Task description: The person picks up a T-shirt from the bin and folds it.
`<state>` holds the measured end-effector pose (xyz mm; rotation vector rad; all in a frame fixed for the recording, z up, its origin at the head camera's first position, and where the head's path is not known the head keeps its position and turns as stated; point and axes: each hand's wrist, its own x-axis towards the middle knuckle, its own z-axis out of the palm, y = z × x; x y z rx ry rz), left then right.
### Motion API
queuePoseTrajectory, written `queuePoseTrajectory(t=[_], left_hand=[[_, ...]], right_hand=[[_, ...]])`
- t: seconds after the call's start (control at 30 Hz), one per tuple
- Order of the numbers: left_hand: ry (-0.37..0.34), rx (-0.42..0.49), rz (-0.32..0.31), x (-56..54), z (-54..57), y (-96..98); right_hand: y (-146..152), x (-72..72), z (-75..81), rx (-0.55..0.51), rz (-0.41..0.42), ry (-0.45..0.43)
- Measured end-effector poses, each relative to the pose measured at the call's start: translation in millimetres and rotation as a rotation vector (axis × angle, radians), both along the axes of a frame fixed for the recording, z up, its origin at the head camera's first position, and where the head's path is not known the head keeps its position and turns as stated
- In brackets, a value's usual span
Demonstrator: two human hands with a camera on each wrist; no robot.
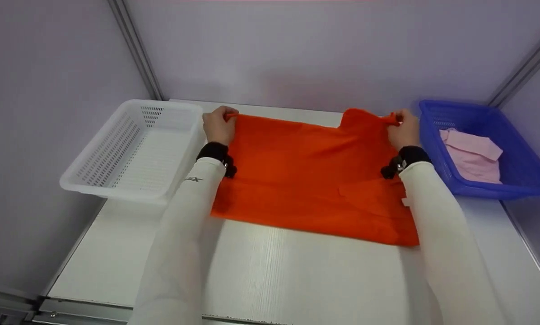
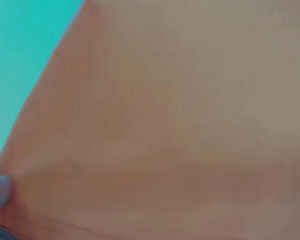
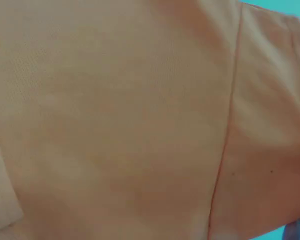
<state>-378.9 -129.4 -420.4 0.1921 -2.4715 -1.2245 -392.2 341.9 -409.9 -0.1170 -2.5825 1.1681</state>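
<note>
An orange shirt (image 1: 292,162) is spread between both hands, its near edge hanging low over the white table. My left hand (image 1: 219,126) pinches its far left corner. At the far right, my right hand (image 1: 404,130) pinches another corner, beside a raised bump of fabric. A small white tag (image 1: 406,201) shows near the right forearm. In the left wrist view the stretched shirt (image 2: 165,115) fills most of the picture, with a fingertip (image 2: 0,192) at its corner. A seam (image 3: 225,140) crosses the shirt in the right wrist view.
On the left stands a white perforated basket (image 1: 173,193) with nothing in it. A blue basket (image 1: 450,178) on the right holds a folded pink garment (image 1: 473,158). Pale walls (image 1: 297,49) close off the back and sides of the white table (image 1: 270,271).
</note>
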Motion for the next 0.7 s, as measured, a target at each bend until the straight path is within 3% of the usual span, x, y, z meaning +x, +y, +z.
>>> queuePoseTrajectory(t=[0.07, 0.13, 0.43, 0.57, 0.7], left_hand=[[0.047, -0.025, -0.016, 3.2, 1.1, 1.7], [0.061, -0.066, -0.057, 10.0, -4.6, -0.9], [0.032, -0.14, -0.236, 61.1, -39.0, -38.6], [-0.002, -0.167, -0.3, 82.9, -47.3, -53.8], [-0.056, -0.256, -0.359, 100.3, -59.9, -62.9]], right_hand=[[1.2, 6.1, 0.5, -0.015, 0.011, 0.04], [5.2, 15.6, -5.5, -0.005, 0.046, 0.057], [38.9, 78.3, -42.2, 0.142, 0.289, 0.053], [49.1, 116.4, -48.8, 0.186, 0.322, -0.023], [49.3, 147.9, -65.9, 0.28, 0.377, -0.135]])
